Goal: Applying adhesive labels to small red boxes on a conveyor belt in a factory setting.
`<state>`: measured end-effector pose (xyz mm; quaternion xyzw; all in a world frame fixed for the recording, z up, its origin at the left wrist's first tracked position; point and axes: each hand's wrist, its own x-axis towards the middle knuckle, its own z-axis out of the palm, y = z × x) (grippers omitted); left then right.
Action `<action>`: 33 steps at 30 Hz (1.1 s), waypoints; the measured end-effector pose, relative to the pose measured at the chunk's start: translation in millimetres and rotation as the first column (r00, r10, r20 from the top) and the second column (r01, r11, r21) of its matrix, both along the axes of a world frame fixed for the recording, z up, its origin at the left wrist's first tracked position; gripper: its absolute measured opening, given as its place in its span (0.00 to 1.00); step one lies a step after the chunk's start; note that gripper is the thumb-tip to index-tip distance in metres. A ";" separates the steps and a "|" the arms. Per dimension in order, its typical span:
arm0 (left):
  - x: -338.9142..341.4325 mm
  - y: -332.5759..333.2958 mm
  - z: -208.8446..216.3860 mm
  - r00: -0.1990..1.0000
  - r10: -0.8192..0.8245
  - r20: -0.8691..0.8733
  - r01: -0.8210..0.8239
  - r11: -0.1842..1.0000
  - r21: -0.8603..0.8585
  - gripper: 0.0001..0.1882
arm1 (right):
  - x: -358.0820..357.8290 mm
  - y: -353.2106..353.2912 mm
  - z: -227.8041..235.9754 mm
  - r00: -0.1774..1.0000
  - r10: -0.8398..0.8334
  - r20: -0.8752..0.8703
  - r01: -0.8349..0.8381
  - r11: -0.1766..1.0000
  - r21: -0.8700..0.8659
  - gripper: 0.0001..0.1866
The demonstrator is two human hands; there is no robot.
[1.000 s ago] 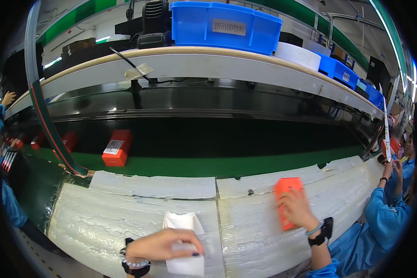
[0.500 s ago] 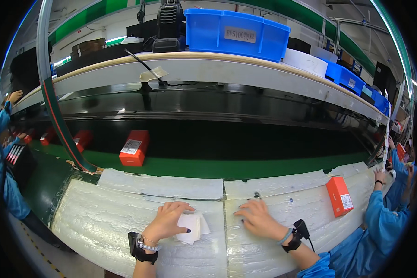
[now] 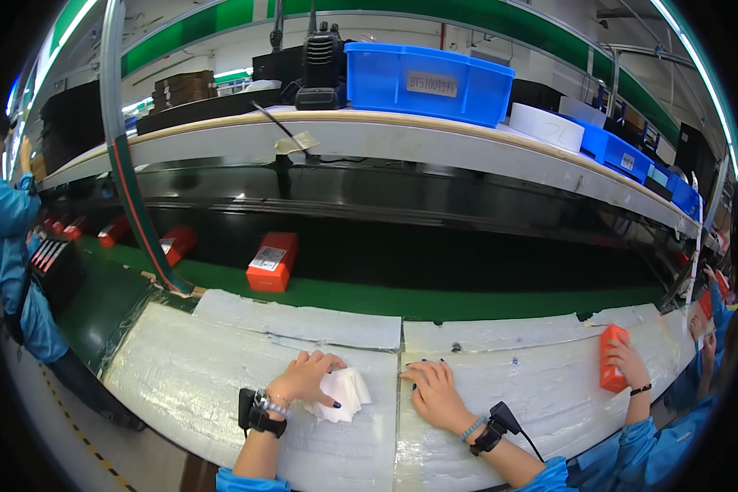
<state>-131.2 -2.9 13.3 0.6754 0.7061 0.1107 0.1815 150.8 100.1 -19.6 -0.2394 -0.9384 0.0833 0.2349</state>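
On the pale, film-covered work surface (image 3: 221,377), my left hand (image 3: 305,380) grips a crumpled white tissue (image 3: 344,397), its thumb lying over the near side and its fingers curving round the far side. To its right, my right hand (image 3: 436,397) rests with fingers stretched toward the tissue and holds nothing. A gap separates that hand from the tissue. Both wrists carry a dark strapped device and a bracelet.
Beyond the surface runs a green conveyor belt (image 3: 369,305) with several red boxes, the nearest being a labelled box (image 3: 272,262). At right, a co-worker's hand (image 3: 629,362) grasps another red box (image 3: 611,375). A shelf above holds a blue bin (image 3: 430,82) and a two-way radio (image 3: 321,70).
The tissue has gone from flat and folded to bunched up under my left hand. My right hand has moved slightly left. A co-worker's hand has taken hold of the red box at right.
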 end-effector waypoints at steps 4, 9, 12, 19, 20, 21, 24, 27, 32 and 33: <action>-3.8 13.2 -1.4 0.995 -0.024 0.101 0.032 0.996 -0.080 0.41 | -0.4 0.5 2.9 0.999 -0.018 -0.052 0.018 1.000 0.009 0.18; -6.8 16.3 -5.2 0.999 0.004 0.037 0.002 0.987 -0.162 0.43 | -4.1 1.5 -0.5 0.997 0.011 -0.077 -0.009 1.000 0.024 0.19; 1.7 14.8 3.8 0.992 -0.039 -0.119 0.026 0.993 -0.111 0.43 | 0.1 3.4 -2.4 0.996 0.002 -0.094 0.001 1.000 0.031 0.18; -5.5 13.0 -10.0 0.985 -0.083 -0.153 0.082 0.997 -0.013 0.41 | -2.8 -5.2 0.3 0.996 0.003 -0.087 -0.001 1.000 0.030 0.18; -6.5 12.2 -11.1 0.987 -0.095 -0.128 0.096 0.995 0.007 0.41 | -3.1 -5.9 0.8 0.996 0.009 -0.087 -0.006 0.999 0.033 0.18; -6.7 10.7 -13.5 0.988 -0.088 -0.127 0.089 0.996 0.009 0.41 | -2.7 -6.2 0.4 0.995 0.009 -0.098 -0.006 0.999 0.031 0.18; 1.9 2.1 -4.8 0.998 -0.017 -0.062 0.020 0.999 0.045 0.42 | -2.6 -5.6 1.7 0.993 0.016 -0.116 -0.012 0.999 0.035 0.17; 12.8 -9.1 2.3 0.996 0.055 0.071 -0.064 0.988 0.140 0.44 | -1.0 -6.6 3.7 0.993 0.018 -0.117 -0.014 0.999 0.038 0.17; 7.4 -8.7 -8.7 0.996 0.077 0.052 -0.085 0.983 0.162 0.31 | -3.8 -5.2 3.5 0.993 0.011 -0.116 -0.007 0.999 0.039 0.17; 3.9 -10.4 -11.7 0.996 0.076 0.045 -0.082 0.989 0.126 0.24 | -6.1 -6.3 4.7 0.993 0.027 -0.114 -0.024 0.999 0.030 0.17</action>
